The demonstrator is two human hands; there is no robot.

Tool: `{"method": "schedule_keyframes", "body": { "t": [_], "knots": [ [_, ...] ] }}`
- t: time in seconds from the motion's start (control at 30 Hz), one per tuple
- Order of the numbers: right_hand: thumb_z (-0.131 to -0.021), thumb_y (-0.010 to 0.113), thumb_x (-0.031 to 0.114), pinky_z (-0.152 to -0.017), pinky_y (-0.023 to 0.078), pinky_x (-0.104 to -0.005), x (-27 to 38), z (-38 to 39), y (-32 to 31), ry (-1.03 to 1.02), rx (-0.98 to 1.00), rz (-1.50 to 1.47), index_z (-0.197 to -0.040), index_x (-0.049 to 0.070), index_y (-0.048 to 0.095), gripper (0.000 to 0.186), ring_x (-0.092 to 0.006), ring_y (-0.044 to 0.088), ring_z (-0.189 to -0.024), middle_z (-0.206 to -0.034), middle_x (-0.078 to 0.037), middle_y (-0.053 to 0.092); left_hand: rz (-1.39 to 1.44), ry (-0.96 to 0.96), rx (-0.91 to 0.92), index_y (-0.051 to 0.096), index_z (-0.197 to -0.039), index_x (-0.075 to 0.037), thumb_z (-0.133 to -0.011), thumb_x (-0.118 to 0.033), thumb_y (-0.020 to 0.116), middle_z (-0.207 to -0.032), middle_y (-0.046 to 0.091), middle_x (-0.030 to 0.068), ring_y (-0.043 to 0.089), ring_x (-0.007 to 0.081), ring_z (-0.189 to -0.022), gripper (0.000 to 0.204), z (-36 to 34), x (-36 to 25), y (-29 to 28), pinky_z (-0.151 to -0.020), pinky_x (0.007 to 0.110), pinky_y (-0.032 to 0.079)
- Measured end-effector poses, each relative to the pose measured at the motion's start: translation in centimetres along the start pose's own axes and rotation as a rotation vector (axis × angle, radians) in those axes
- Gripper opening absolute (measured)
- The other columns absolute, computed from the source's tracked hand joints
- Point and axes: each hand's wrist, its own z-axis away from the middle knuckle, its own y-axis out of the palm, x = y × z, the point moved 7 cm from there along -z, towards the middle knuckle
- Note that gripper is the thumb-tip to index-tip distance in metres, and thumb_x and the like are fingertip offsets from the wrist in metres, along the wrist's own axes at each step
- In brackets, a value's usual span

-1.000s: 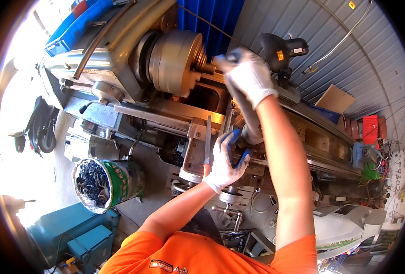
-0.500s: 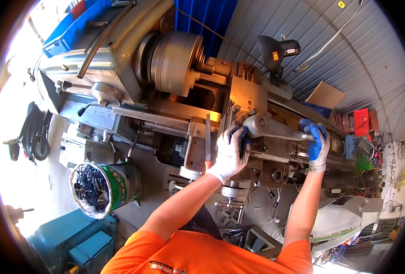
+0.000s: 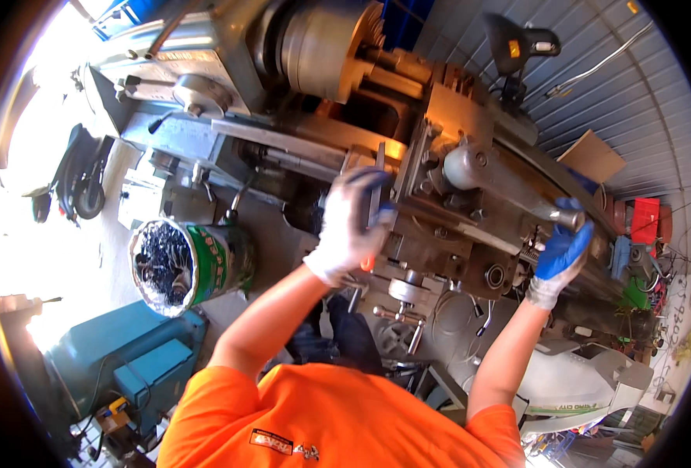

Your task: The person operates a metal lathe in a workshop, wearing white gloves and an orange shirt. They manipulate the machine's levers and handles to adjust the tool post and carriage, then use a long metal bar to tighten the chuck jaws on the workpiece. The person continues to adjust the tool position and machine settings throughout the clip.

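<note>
While my left hand (image 3: pixel 351 226) was clamped around the upright lever (image 3: pixel 377 187) on the lathe carriage (image 3: pixel 447 234), my right hand (image 3: pixel 561 251) gripped the tailstock handle (image 3: pixel 570 219), so I judged I was mid-adjustment, needing steady, coordinated turning next.

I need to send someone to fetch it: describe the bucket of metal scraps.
Start at the big grey lathe across the top. Below its left end, on the floor left of the left hand, stands a green and white bucket. It alone is round, open-topped and heaped with dark shavings.
</note>
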Motion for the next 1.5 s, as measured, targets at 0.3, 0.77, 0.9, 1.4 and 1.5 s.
{"method": "schedule_keyframes", "body": {
  "t": [0.3, 0.77, 0.9, 1.4, 1.5],
  "knots": [
    [-0.100, 0.052, 0.027, -0.086, 0.052, -0.0369, -11.5, 23.4, -13.0, 0.679, -0.063, 0.251, -0.120, 0.001, 0.059, 0.034, -0.0200, 0.064, -0.094, -0.111, -0.010, 0.064, -0.187, -1.163, 0.246, 0.062, -0.106, 0.004, -0.086, -0.017, 0.067, -0.102, 0.068, 0.0146, 0.062, 0.0208, -0.098, 0.029, 30.4, 21.3, -3.5, -0.088, 0.033, 0.047],
    [-0.101, 0.049, 0.031, -0.083, 0.052, -0.0315, -14.0, 33.2, -10.9, 0.581, 0.279, 0.591, -0.126, 0.002, 0.052, 0.038, -0.0171, 0.063, -0.092, -0.105, -0.010, 0.064, -1.098, -0.667, 0.247, 0.032, -0.140, 0.002, -0.079, -0.031, 0.067, -0.134, 0.046, 0.0236, 0.045, 0.0382, -0.124, 0.078, 21.7, 40.2, -13.6, -0.103, 0.048, 0.038],
    [-0.100, 0.049, 0.018, -0.093, 0.045, -0.0348, -12.4, 33.7, -7.8, 0.476, 0.226, 0.746, -0.121, -0.002, 0.057, 0.030, -0.0194, 0.059, -0.100, -0.108, -0.010, 0.065, -1.029, -0.865, 0.431, 0.026, -0.143, 0.007, -0.078, -0.037, 0.069, -0.143, 0.038, 0.0264, 0.041, 0.0391, -0.130, 0.090, 28.0, 43.9, -12.1, -0.107, 0.046, 0.036],
    [-0.086, 0.053, -0.006, -0.090, 0.048, -0.0347, -9.8, 35.0, -2.8, 0.395, -0.084, 1.265, -0.136, 0.004, 0.047, 0.051, -0.0252, 0.060, -0.102, -0.113, -0.015, 0.059, 1.184, -1.978, 0.644, 0.057, -0.112, -0.009, -0.092, -0.023, 0.065, -0.102, 0.061, 0.0092, 0.059, 0.0222, -0.094, 0.026, 40.8, 17.9, 16.3, -0.089, 0.038, 0.049],
    [-0.079, 0.057, -0.002, -0.095, 0.044, -0.0429, -10.1, 35.9, -3.2, 0.427, -0.083, 1.419, -0.138, 0.006, 0.044, 0.060, -0.0346, 0.055, -0.107, -0.115, -0.019, 0.056, 1.335, -1.967, 0.729, 0.056, -0.089, -0.012, -0.095, -0.025, 0.060, -0.074, 0.050, 0.0026, 0.052, 0.0169, -0.071, 0.015, 38.5, 16.9, 13.4, -0.070, 0.032, 0.047]
  ]
}}
